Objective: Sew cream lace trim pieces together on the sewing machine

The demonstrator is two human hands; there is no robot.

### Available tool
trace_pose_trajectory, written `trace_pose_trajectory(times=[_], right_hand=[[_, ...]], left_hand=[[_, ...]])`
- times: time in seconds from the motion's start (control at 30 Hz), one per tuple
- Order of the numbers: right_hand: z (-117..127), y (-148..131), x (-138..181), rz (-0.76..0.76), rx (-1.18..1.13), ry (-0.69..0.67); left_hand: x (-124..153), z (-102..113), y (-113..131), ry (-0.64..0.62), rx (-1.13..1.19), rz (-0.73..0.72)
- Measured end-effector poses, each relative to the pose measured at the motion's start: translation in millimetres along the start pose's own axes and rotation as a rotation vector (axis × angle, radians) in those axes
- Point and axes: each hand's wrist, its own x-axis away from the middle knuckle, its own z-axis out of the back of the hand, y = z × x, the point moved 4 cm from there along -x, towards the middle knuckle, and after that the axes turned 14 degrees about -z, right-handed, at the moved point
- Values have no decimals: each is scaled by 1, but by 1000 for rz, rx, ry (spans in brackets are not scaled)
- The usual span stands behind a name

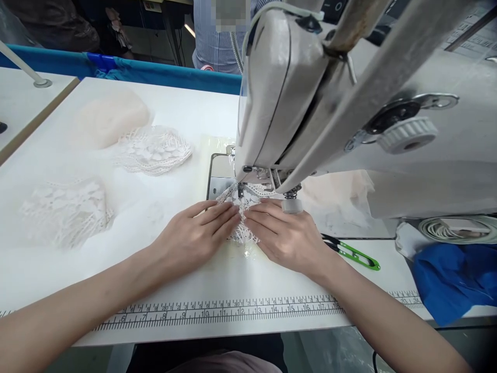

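A piece of white lace (245, 232) lies under the presser foot (241, 190) of a white sewing machine (267, 93). From the left, my left hand (202, 228) rests flat on the lace, fingers stretched toward the foot. On the other side, my right hand (281, 228) lies with its fingers extended over the lace's right part. The fingertips of both hands come close together just in front of the foot, leaving a narrow strip of lace visible between them. My fingers hide much of the lace.
White lace pieces (155, 150) and more lace (70, 212) lie at left, near pale sheer fabric (112, 116). Green thread snips (359, 256) sit beside my right wrist. A ruler strip (240, 313) runs along the front edge. Blue cloth (454, 280) hangs at right. A person in stripes (215, 46) is opposite.
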Motion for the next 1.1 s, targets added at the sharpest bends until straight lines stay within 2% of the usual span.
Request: trace_pose_trajectory(times=[0.47,0.63,1.1], right_hand=[[-5,8,-4,-52,14,-16],[-5,2,-1,-15,63,34],[-7,1,-1,-65,17,29]], left_hand=[[-3,-5,-11,19,40,48],[0,-2,-6,46,21,-17],[-1,0,-6,66,27,86]])
